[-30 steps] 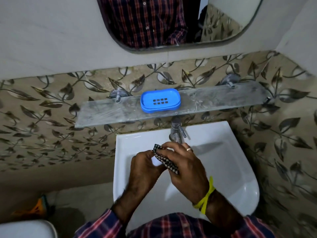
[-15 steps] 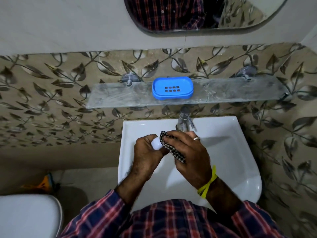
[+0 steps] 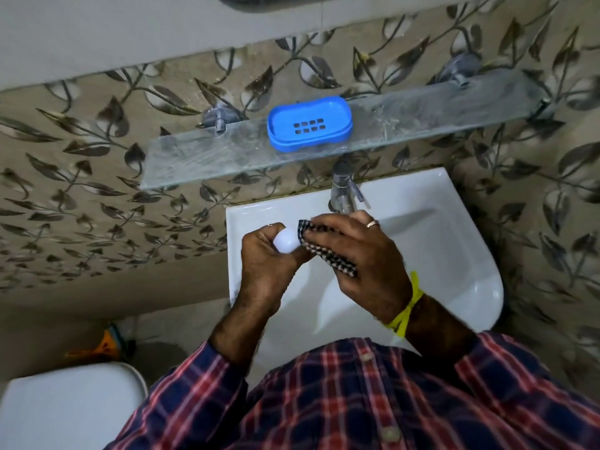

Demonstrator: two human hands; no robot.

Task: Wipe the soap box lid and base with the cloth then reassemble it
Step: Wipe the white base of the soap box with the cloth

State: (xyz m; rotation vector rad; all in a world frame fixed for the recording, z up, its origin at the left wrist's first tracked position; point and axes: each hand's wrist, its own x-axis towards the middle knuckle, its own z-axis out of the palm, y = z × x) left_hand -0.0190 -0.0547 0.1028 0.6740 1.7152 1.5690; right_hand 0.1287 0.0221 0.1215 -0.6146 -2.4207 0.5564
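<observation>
Bathroom setting, viewed from above over a white sink (image 3: 454,254) fixed to a wall tiled in a leaf pattern (image 3: 81,164). Nearest the camera is a red and navy plaid shirt (image 3: 357,401), with a white toilet lid (image 3: 65,410) at lower left and an orange item (image 3: 104,345) on the floor beyond it; what the item is cannot be told.

Over the sink basin, the left hand (image 3: 266,264) has its fingers curled round a white rounded piece (image 3: 285,241), of which only one end shows. The right hand (image 3: 363,264) holds a black-and-white checked cloth (image 3: 328,254), fingers bent over it, and the cloth touches the white piece. A ring (image 3: 372,223) is on one right finger and a yellow band (image 3: 407,306) circles the right wrist.

Beyond the hands a chrome tap (image 3: 344,190) stands at the sink's back edge. Above it a glass shelf (image 3: 211,157) is mounted on the wall on two metal brackets. A blue soap tray (image 3: 310,126) with slots in its floor sits on the shelf, roughly central, well apart from both hands.
</observation>
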